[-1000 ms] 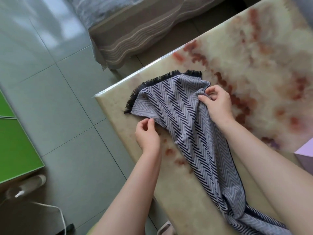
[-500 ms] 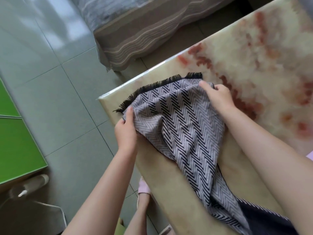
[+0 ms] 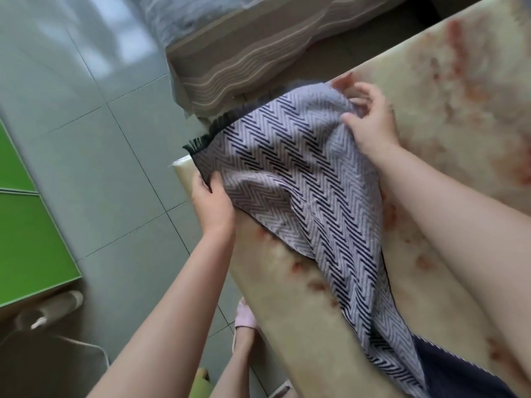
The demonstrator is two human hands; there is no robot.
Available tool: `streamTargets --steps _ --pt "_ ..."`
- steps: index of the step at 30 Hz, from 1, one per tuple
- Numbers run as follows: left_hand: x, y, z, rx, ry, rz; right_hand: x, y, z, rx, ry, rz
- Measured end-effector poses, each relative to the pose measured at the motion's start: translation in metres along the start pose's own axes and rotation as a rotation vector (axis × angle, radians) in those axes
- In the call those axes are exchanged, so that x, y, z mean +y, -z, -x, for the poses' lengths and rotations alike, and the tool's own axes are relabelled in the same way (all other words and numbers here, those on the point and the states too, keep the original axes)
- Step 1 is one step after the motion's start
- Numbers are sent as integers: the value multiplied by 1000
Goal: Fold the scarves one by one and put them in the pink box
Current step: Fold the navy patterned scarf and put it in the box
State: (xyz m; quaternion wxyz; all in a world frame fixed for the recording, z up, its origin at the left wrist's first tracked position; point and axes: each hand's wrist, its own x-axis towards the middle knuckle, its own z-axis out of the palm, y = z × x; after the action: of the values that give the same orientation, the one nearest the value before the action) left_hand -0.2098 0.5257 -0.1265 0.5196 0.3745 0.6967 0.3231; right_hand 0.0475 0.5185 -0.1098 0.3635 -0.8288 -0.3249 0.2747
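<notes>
From the head view, the one view there is, the scarf (image 3: 290, 179) has been drawn further toward the near-left corner of the bench (image 3: 459, 116) over the last second. A second ago the left hand (image 3: 211, 205) pinched the cloth well inside the bench edge; now it sits at about 9 o'clock of the scarf, right at the bench corner, and the fringed end (image 3: 218, 126) overhangs that corner. The right hand (image 3: 370, 122) has moved too, from the cloth's side edge up to its far corner at about 1 o'clock. I judge this to be squaring up the fringed end before the first fold, so the task is at an early stage and nothing is folded yet.

The left hand is closed on the scarf's near-left edge, thumb on top and fingers beneath the cloth. The right hand is partly closed, its fingertips gathering a bunch of cloth at the far corner; the frame is blurred there, so the grip is probably a pinch, not a full fist.

The scarf is a soft woven piece in pale lilac-grey with dark navy zigzag stripes and a short dark fringe along its end. It lies on the bench, stretched between the two hands with shallow wrinkles, then narrows and trails toward 5 o'clock, where a plain dark underside shows at the frame's lower edge. The pink box is not in view.
</notes>
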Motion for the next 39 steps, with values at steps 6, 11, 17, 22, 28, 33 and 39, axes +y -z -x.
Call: streamTargets --steps 6,11,17,22,28,33,39 --pt "-3 5 18 -146 295 144 28 5 18 1 -201 129" --pt "-27 8 71 -321 460 117 60 38 72 -135 -342 142" --pt "-52 -11 118 -336 457 88 85 75 139 -335 -429 -25" --pt "-63 -29 136 -209 342 37 98 86 163 -412 -376 -38" --pt "-83 -20 142 19 295 14 117 99 165 -116 -361 56" --pt "-91 14 148 82 226 4 123 118 146 156 -269 112" --pt "-107 3 207 -279 389 -37 132 113 190 -87 -411 155"
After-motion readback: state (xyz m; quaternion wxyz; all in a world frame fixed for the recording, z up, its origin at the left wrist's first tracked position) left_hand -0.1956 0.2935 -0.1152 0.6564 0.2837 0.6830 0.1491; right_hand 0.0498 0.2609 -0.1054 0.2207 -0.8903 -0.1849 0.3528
